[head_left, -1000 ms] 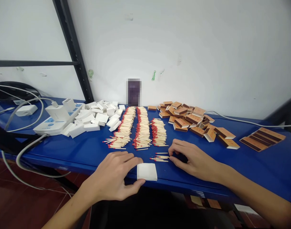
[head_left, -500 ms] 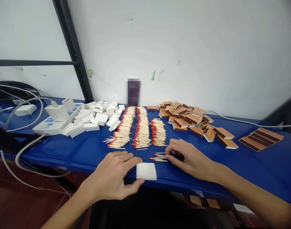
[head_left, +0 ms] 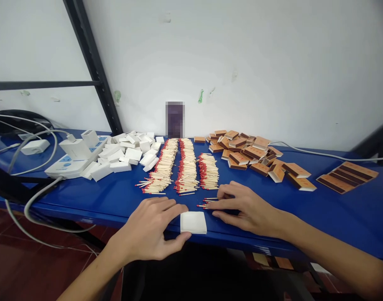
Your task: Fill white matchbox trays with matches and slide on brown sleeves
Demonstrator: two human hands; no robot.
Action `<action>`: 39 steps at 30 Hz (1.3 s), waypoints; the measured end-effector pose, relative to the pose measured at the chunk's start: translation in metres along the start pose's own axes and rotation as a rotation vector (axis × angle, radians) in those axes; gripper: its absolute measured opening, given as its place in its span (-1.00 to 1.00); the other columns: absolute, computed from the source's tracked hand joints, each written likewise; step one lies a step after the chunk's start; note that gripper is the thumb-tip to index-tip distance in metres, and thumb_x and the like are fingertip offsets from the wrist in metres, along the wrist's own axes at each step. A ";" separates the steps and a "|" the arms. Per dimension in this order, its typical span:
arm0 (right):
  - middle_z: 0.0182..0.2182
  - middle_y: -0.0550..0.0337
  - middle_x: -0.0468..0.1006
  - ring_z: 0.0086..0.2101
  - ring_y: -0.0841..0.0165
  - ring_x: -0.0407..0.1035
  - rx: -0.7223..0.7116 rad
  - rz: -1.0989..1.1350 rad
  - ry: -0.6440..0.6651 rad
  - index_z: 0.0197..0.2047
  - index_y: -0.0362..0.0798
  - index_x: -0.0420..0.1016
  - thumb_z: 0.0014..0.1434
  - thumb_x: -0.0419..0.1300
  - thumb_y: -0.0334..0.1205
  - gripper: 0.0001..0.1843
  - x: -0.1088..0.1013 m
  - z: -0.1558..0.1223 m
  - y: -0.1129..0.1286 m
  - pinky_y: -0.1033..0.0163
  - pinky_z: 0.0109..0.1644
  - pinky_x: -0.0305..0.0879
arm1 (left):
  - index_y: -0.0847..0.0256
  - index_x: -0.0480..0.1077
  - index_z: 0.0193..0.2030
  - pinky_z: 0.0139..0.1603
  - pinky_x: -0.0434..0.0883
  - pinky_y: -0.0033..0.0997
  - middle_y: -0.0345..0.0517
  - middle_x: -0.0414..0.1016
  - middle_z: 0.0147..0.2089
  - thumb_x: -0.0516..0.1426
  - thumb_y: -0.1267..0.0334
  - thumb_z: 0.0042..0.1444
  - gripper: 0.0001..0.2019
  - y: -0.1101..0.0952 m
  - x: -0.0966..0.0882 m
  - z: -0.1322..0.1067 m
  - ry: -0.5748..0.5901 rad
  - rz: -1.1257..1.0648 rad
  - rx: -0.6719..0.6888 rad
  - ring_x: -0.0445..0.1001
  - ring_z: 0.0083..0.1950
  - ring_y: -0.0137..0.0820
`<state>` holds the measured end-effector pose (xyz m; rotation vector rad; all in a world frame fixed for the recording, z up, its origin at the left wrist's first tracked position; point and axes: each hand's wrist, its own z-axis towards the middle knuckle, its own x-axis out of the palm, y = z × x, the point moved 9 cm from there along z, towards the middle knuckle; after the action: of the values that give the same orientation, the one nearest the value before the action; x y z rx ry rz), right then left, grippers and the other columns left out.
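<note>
My left hand (head_left: 149, 228) rests on the blue table (head_left: 342, 217) near its front edge, thumb and forefinger holding the left side of a white matchbox tray (head_left: 193, 222). My right hand (head_left: 243, 207) lies just right of the tray, its fingers stretched over a small bunch of loose matches (head_left: 205, 203) and touching them. Behind the hands lie three long rows of red-tipped matches (head_left: 187, 166).
A heap of white inner trays (head_left: 125, 154) lies at the left, next to a power strip with plugs and cables (head_left: 72, 156). A pile of brown matchbox sleeves (head_left: 254, 156) lies at the right, with flat brown sleeves (head_left: 346, 177) farther right. A black shelf post (head_left: 94, 67) stands behind.
My right hand has slid left over the loose matches, its fingers now reaching toward the tray. The left hand and the tray have stayed put.
</note>
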<state>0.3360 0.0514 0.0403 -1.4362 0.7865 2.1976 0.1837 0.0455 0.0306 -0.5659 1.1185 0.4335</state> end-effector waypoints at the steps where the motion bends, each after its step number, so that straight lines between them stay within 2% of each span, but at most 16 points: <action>1: -0.34 0.17 0.45 -0.37 0.36 0.28 -0.007 -0.023 0.012 0.06 0.12 0.58 0.37 0.11 -0.15 -0.72 0.001 -0.001 0.000 0.21 -0.25 0.13 | 0.12 0.42 0.01 -0.21 0.37 -0.27 -0.16 0.56 -0.25 0.18 0.10 0.14 -0.69 0.000 0.000 0.000 0.002 -0.001 0.002 0.54 -0.23 -0.23; 7: -0.31 0.15 0.47 -0.38 0.37 0.28 0.013 -0.058 0.022 -0.01 0.10 0.62 0.39 0.07 -0.12 -0.70 0.002 -0.005 -0.003 0.18 -0.23 0.14 | 0.13 0.43 0.00 -0.19 0.38 -0.24 -0.16 0.56 -0.23 0.18 0.13 0.14 -0.70 -0.002 -0.002 0.000 0.007 -0.003 0.002 0.55 -0.21 -0.22; 12: -0.30 0.14 0.48 -0.31 0.33 0.32 0.028 -0.025 -0.014 -0.11 0.07 0.64 0.34 0.14 -0.16 -0.77 0.001 -0.010 -0.008 0.19 -0.22 0.19 | 0.14 0.43 0.00 -0.19 0.38 -0.22 -0.15 0.56 -0.23 0.17 0.12 0.15 -0.69 -0.001 -0.001 0.000 0.008 -0.002 0.006 0.55 -0.21 -0.21; 22: -0.31 0.15 0.46 -0.30 0.33 0.36 0.093 0.077 -0.046 -0.20 0.03 0.59 0.33 0.15 -0.20 -0.82 0.000 -0.011 -0.015 0.22 -0.21 0.27 | 0.14 0.42 0.01 -0.21 0.37 -0.23 -0.17 0.55 -0.25 0.17 0.11 0.16 -0.69 -0.001 0.000 0.000 0.003 0.000 0.014 0.54 -0.24 -0.23; 27: -0.33 0.16 0.41 -0.32 0.33 0.34 0.143 0.132 -0.049 -0.27 -0.01 0.52 0.32 0.16 -0.15 -0.83 -0.001 -0.005 -0.017 0.24 -0.26 0.26 | 0.14 0.42 0.02 -0.18 0.38 -0.23 -0.15 0.55 -0.23 0.15 0.08 0.17 -0.68 -0.001 0.000 -0.001 -0.002 0.000 0.014 0.54 -0.22 -0.23; 33: -0.28 0.14 0.42 -0.31 0.34 0.34 0.193 0.176 -0.064 -0.25 -0.01 0.46 0.35 0.12 -0.13 -0.81 -0.004 0.000 -0.021 0.24 -0.26 0.27 | 0.14 0.42 0.01 -0.20 0.37 -0.25 -0.17 0.55 -0.25 0.16 0.10 0.16 -0.69 -0.001 -0.001 -0.002 -0.010 0.010 0.021 0.54 -0.22 -0.24; 39: -0.27 0.14 0.41 -0.28 0.32 0.31 0.149 0.098 -0.043 -0.23 -0.01 0.44 0.34 0.13 -0.14 -0.84 0.001 0.003 -0.017 0.21 -0.21 0.25 | 0.14 0.41 0.01 -0.19 0.36 -0.26 -0.17 0.55 -0.24 0.16 0.09 0.17 -0.69 -0.001 0.000 -0.001 -0.001 0.005 0.017 0.54 -0.22 -0.24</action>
<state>0.3438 0.0669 0.0363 -1.2994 1.0021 2.1820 0.1839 0.0440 0.0309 -0.5484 1.1220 0.4282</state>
